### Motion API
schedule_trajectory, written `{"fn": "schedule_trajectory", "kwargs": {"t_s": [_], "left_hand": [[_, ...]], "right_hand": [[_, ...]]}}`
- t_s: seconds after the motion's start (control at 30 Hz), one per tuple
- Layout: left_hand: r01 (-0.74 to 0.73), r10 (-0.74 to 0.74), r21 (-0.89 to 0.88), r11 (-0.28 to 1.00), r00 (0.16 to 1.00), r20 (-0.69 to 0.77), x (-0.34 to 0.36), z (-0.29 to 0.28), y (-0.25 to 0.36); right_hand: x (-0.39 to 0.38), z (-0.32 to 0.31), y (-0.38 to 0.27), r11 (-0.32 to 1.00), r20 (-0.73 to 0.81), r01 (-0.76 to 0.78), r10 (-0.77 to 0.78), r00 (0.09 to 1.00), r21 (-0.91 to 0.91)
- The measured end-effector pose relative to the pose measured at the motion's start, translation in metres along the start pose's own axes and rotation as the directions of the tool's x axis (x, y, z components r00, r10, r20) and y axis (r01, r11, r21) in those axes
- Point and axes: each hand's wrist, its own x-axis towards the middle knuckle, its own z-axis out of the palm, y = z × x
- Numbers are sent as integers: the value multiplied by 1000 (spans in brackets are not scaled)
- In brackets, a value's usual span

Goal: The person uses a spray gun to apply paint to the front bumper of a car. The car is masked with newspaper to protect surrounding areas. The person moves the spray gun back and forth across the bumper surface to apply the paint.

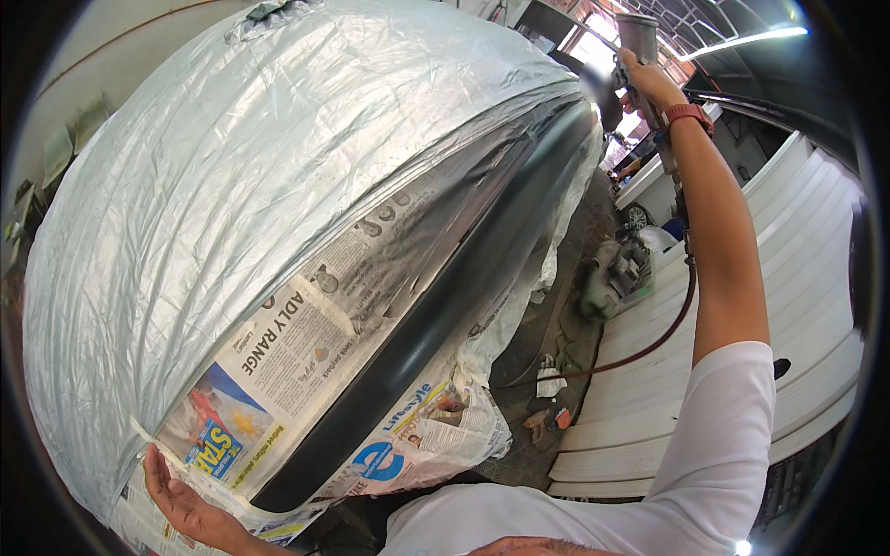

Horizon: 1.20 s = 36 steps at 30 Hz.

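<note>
My right hand (654,83), arm stretched far forward, grips a spray gun (638,39) with a grey cup on top. A pale haze shows by its nozzle, at the far end of a long, glossy black panel (399,357). Newspaper sheets (292,347) mask both sides of that panel, greyed by overspray toward the far end. Silvery plastic sheeting (241,176) drapes the large rounded body above. My left hand (190,505) is open at the lower left, fingers extended, close to the edge where sheeting and newspaper meet; whether it touches them I cannot tell.
A dark red hose (663,338) hangs from the gun and curves down to the floor. White ribbed panels (742,306) line the right side. A greenish plastic-wrapped bundle (614,283) and small items lie on the floor, with a wheel (638,217) farther back.
</note>
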Motion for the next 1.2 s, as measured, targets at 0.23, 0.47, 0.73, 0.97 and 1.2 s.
{"fn": "schedule_trajectory", "kwargs": {"t_s": [0.23, 0.47, 0.73, 0.97, 1.2], "left_hand": [[-23, 24, -32, 999, 1000, 15, 2, 10, 1], [-115, 123, -132, 985, 991, 60, 4, 33, 23], [-136, 161, -201, 970, 981, 112, -7, 46, 26], [-67, 96, -231, 971, 988, 117, -26, 25, 11], [-81, 108, -225, 971, 988, 110, -37, 4, 27]], "right_hand": [[-45, -15, 2, 990, 1, 101, -102, 995, 94], [-211, -25, -81, 994, 315, 102, -84, 945, -41], [-300, -21, -68, 938, 566, 331, -329, 756, 104], [-335, -21, -64, 911, 550, 341, -411, 727, 230], [-346, -21, -32, 930, 530, 229, -354, 771, 289]]}}
